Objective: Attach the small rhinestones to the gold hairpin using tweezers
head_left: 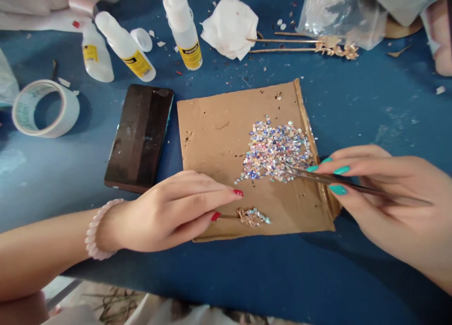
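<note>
My right hand (384, 193), with teal nails, is closed around metal tweezers (339, 181). Their tips reach into a pile of small multicoloured rhinestones (271, 150) on a cardboard sheet (212, 132). Whether the tips grip a stone is too small to tell. My left hand (176, 212), with red nails and a pale bead bracelet, pinches the stem of a gold-coloured hairpin (252, 217) low on the cardboard. The hairpin's ornamental head points right and carries pale blue stones at its end. The fingers hide most of its stem.
A dark phone (139, 136) lies left of the cardboard, beside a roll of tape (45, 108). Behind stand or lie glue bottles (190, 52), a crumpled white tissue (229, 26), more gold hairpins (332, 47) and a clear plastic bag (342, 14).
</note>
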{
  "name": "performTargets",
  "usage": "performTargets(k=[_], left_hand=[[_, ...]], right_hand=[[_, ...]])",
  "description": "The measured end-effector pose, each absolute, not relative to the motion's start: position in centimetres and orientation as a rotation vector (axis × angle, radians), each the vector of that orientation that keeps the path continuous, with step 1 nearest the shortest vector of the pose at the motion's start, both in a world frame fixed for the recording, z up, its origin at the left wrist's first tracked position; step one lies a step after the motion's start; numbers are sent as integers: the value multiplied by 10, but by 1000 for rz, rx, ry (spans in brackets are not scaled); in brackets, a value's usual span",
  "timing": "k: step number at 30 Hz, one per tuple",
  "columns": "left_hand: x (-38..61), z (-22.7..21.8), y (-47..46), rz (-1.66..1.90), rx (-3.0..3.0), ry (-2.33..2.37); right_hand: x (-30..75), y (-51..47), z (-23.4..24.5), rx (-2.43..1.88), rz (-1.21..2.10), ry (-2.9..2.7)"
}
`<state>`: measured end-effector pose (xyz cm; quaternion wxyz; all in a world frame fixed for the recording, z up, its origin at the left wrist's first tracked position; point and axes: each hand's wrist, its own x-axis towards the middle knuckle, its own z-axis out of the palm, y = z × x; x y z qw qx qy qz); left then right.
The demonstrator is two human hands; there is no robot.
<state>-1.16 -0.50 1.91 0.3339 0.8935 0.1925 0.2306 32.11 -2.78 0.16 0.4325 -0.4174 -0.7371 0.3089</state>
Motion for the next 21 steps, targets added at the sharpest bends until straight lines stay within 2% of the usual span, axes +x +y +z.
performTargets(k=[21], left_hand=[[-8,22,-4,610,2352,477]], right_hand=[[322,-28,2,-1046,741,-1863]])
